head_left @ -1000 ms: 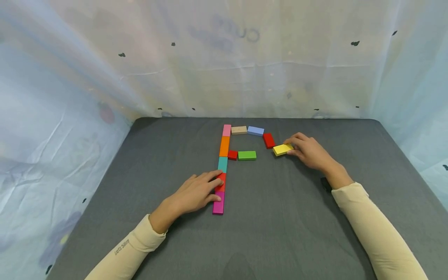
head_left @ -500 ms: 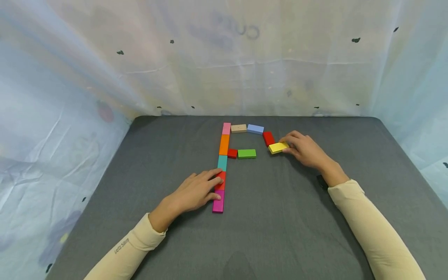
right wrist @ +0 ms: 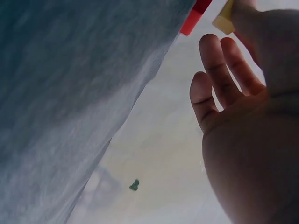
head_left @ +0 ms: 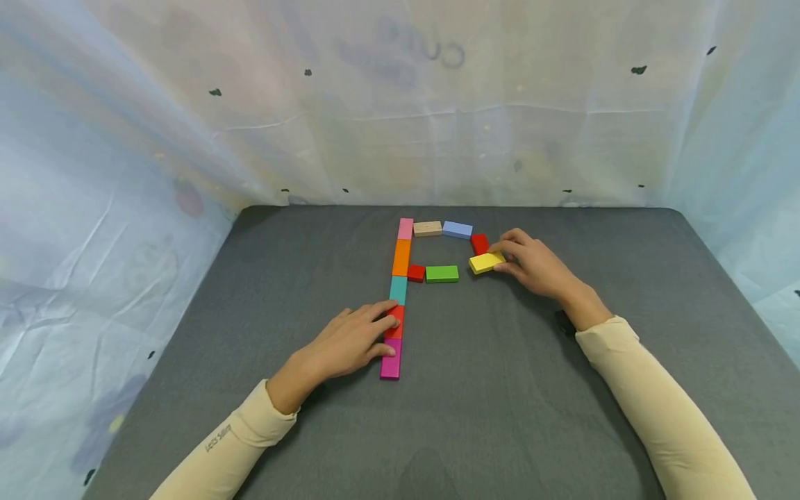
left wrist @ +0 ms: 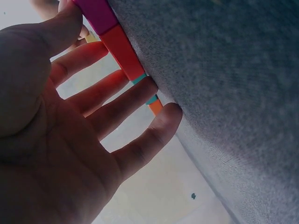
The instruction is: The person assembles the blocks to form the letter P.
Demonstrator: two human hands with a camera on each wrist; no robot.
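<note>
On the grey mat (head_left: pixel 500 389) coloured blocks lie flat. A column runs pink (head_left: pixel 405 228), orange (head_left: pixel 401 257), teal (head_left: pixel 397 289), red-orange (head_left: pixel 396 321), magenta (head_left: pixel 390 362). From its top a beige block (head_left: pixel 428 228), a blue block (head_left: pixel 457 230) and a red block (head_left: pixel 479 244) lead right. A small red block (head_left: pixel 415 273) and a green block (head_left: pixel 442 273) branch from the column's middle. My left hand (head_left: pixel 382 330) rests with straight fingers on the red-orange (left wrist: pixel 122 49) and magenta (left wrist: pixel 97 11) blocks. My right hand (head_left: pixel 509 255) pinches the yellow block (head_left: pixel 485 262) just below the red block.
Pale plastic sheeting (head_left: pixel 400 125) walls in the mat at the back and on both sides. The mat's left edge (head_left: pixel 187 305) and right edge (head_left: pixel 719 278) meet that sheeting. Cream sleeves (head_left: pixel 662 410) cover both forearms.
My right hand has slid the yellow block leftward, from right of the red block to just below it, near the green block. The left hand has stayed on the column.
</note>
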